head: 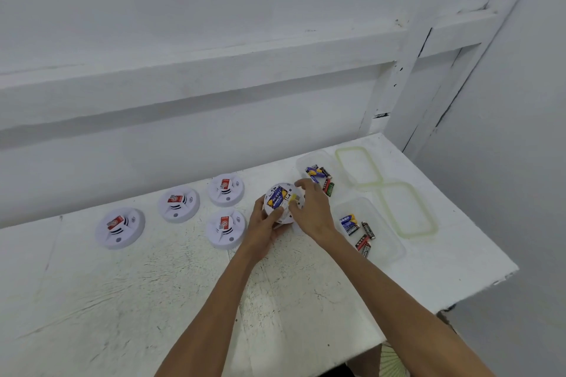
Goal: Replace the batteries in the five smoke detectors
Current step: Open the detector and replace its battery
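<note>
Both hands clasping an upturned detector; loose batteries in two clear tubs.

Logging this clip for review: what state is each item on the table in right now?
Held smoke detector: back up, blue-yellow battery showing, gripped by left hand and right hand.
Four other detectors: face up, untouched.
Far container: open, batteries inside.
Near container: open, batteries inside.
Two lids: off, lying beside containers.

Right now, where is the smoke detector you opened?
The opened smoke detector is held in both hands above the table's middle, between the four closed detectors and the battery tubs.
</note>
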A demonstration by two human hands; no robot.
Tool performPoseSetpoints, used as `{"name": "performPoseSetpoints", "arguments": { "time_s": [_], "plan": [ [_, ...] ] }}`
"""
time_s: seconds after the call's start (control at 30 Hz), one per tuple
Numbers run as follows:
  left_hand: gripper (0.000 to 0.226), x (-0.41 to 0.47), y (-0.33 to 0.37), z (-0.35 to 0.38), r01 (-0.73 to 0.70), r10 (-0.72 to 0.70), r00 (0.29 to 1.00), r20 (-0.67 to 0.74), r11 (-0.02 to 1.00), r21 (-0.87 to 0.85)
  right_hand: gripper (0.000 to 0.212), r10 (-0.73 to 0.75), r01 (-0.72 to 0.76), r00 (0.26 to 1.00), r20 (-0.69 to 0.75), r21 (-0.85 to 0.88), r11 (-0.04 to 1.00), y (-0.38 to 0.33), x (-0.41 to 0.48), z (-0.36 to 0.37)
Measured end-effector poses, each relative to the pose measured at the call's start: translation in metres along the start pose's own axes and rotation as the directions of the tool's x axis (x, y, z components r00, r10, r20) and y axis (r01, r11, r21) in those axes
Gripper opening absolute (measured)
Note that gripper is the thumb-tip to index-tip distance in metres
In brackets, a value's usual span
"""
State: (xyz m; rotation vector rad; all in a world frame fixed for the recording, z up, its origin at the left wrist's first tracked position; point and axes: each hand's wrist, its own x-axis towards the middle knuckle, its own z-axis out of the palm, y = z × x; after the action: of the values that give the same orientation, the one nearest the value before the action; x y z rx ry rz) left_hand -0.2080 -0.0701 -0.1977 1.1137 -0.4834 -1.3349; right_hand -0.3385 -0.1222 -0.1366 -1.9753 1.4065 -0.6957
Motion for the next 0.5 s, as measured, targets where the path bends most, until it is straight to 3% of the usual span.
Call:
{"name": "performPoseSetpoints", "arguments": {
  "time_s": [0.3,0.43,0.5],
  "plan": [
    [0.048,-0.0039,0.0003,0.0036,-0.009,0.01,1.0,-0.011,1.0,0.03,0.039,-0.055,0.055,0.998,0.019,0.007,0.998,-0.008,-0.0038,0.0092],
    [0.044,-0.005,0.0045,0.0033,-0.03,0.031,0.999,-0.014,0.997,0.077,0.029,-0.152,0.149,0.987,-0.045,-0.053,0.987,-0.008,-0.0027,0.0072],
    [0.041,-0.0044,0.0065,0.0031,-0.057,0.062,0.997,-0.043,0.992,0.111,0.029,-0.131,0.131,0.991,-0.017,-0.009,0.991,-0.0094,-0.0006,0.0036]
  ]
}}
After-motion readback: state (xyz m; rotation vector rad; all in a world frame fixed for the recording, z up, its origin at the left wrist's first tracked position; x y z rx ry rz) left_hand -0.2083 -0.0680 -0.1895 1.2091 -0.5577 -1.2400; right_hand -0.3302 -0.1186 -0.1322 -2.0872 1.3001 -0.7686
